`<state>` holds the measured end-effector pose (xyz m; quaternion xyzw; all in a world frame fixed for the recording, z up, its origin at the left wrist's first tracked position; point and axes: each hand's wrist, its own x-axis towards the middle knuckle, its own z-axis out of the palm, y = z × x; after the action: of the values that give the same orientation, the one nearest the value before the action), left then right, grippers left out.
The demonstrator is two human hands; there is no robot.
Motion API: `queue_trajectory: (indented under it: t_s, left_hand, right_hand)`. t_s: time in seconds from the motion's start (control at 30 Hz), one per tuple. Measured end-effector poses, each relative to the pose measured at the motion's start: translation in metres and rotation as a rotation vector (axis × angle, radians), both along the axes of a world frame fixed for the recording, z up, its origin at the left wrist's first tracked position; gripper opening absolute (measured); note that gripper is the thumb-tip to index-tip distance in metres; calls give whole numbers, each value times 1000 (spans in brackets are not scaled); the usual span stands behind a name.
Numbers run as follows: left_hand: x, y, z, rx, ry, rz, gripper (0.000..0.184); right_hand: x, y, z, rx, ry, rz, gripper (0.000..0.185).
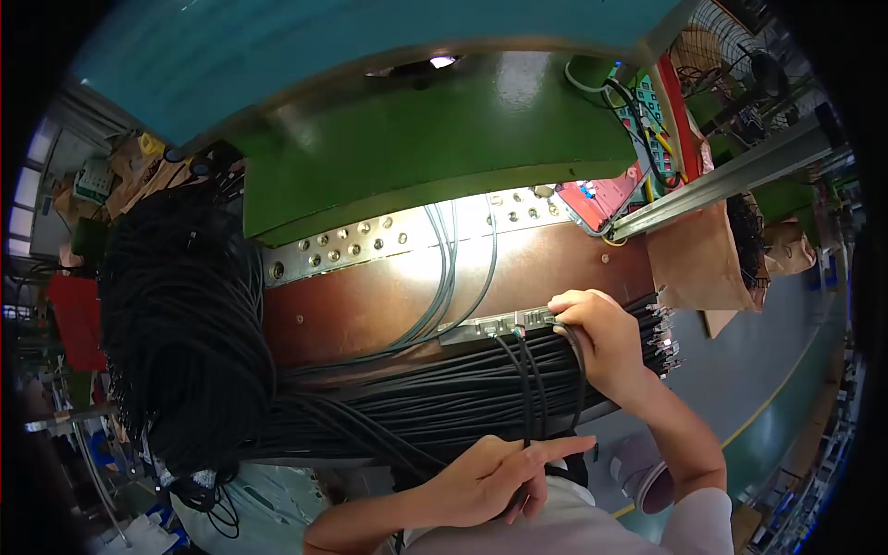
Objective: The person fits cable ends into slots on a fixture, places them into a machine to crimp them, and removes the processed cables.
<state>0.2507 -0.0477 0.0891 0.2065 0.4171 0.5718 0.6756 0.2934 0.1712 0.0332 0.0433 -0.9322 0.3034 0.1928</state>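
Observation:
A metal fixture [495, 325] lies along the front of the brown work surface [370, 305], with several black cables plugged or laid into it. At its right end my right hand [601, 338] has its fingers pinched on a black cable's end. Nearer my body, my left hand [499, 476] is curled round black cables [529, 398] that hang from the fixture, its index finger stretched to the right. A thick bundle of black cables [370, 416] runs beneath the fixture, its tipped ends at the right.
A large heap of black cables [176, 324] is at the left. Behind the surface stands a green machine housing [416, 139]. A phone [601, 199] lies at the back right, by a metal bar [721, 190] and a cardboard box [698, 259]. A bucket [647, 481] is on the floor.

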Motion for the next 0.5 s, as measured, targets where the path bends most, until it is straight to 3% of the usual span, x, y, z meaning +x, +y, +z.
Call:
queue_trajectory:
  t_s: [0.3,0.4,0.5]
  left_hand:
    - [0,12,-7,-35,-35,-62,52]
    - [1,12,-11,-19,-27,-50,51]
    - [4,11,-12,-27,-37,-31,49]
  right_hand:
    - [-6,6,5,139,-22,64,18]
    - [-4,7,-2,-6,9,38,17]
    - [-6,4,1,38,17,27,16]
